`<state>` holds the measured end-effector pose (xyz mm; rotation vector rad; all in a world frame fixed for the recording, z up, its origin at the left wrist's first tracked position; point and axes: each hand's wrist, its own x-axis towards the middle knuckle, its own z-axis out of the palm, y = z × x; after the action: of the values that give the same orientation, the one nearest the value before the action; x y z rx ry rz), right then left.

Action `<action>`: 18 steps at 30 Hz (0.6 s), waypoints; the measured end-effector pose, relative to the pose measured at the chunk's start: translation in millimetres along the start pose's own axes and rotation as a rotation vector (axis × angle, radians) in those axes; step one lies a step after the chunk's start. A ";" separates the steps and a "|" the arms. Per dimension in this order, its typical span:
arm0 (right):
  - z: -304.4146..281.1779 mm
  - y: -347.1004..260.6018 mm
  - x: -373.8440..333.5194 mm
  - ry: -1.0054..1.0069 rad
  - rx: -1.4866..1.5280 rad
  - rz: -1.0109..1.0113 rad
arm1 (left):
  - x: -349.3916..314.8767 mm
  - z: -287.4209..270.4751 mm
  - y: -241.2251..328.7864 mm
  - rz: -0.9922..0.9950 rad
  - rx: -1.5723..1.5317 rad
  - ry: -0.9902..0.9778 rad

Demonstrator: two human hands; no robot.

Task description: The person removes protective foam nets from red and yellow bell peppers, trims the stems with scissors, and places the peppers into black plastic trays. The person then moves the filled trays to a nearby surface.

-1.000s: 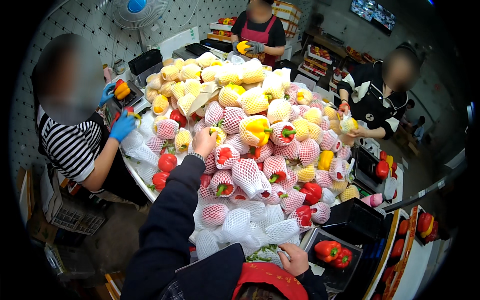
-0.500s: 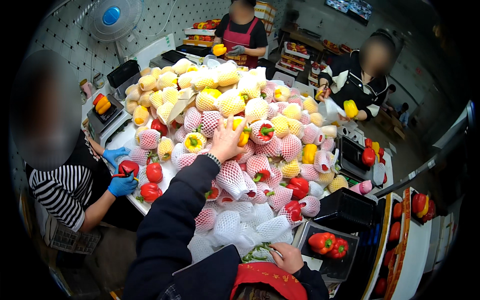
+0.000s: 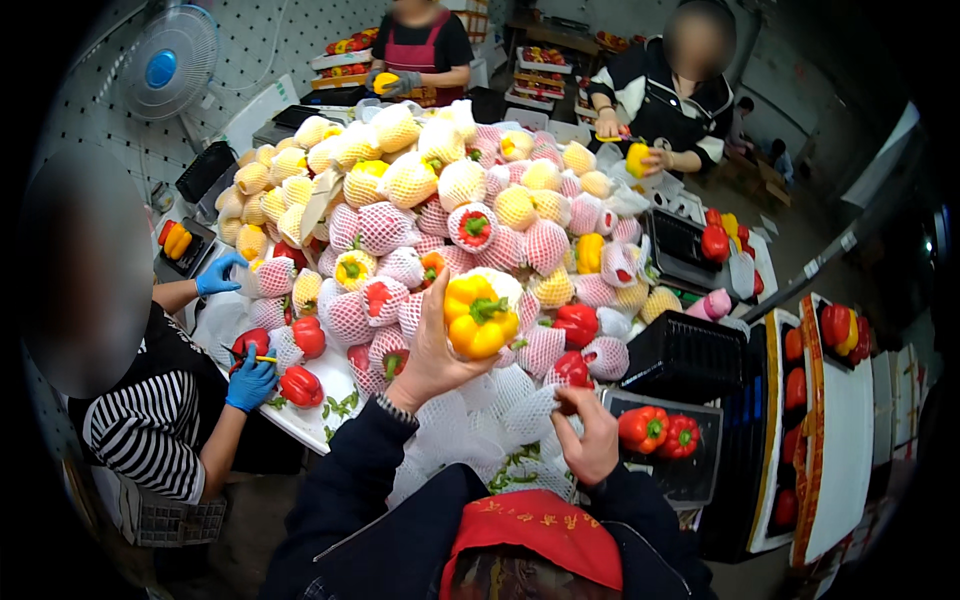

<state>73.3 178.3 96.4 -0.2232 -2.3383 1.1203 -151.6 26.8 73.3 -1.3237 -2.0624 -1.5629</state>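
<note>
My left hand point(image 3: 432, 350) grips a yellow bell pepper point(image 3: 474, 322), its green stem facing me, above the near part of the pile. White foam netting shows behind the pepper's upper edge. My right hand point(image 3: 590, 440) is closed, thumb and fingertips together beside a white foam net sleeve point(image 3: 530, 405); whether the fingers pinch it is unclear. Beyond my hands rises a large heap of peppers in pink and cream foam nets point(image 3: 385, 228). Loose white nets lie under my hands. Two red bell peppers point(image 3: 645, 428) sit on a scale to the right of my right hand.
At right stand black plastic trays point(image 3: 685, 355) and boxes holding peppers. A gloved co-worker at left holds scissors at a red pepper point(image 3: 252, 343); stem trimmings lie nearby. Two more people work across the table. A fan point(image 3: 170, 65) stands at far left.
My left hand has come back from the heap toward me, now with the yellow pepper in it. My right hand has risen from beside the scale to the white nets. The view has shifted.
</note>
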 end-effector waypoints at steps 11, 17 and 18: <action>5.0 25.4 23.7 -0.012 0.002 -0.096 | -59.2 39.9 53.5 0.087 -0.227 -0.179; 12.4 24.2 -1.6 0.112 0.450 0.066 | -87.8 58.4 64.7 -0.237 -0.583 -0.207; 11.2 22.7 -1.4 0.145 0.399 0.074 | -88.9 63.5 70.4 -0.280 -0.659 -0.171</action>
<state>66.8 184.8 72.8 -0.2357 -1.9461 1.5234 -27.6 37.2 35.7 -1.4398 -1.9662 -2.4838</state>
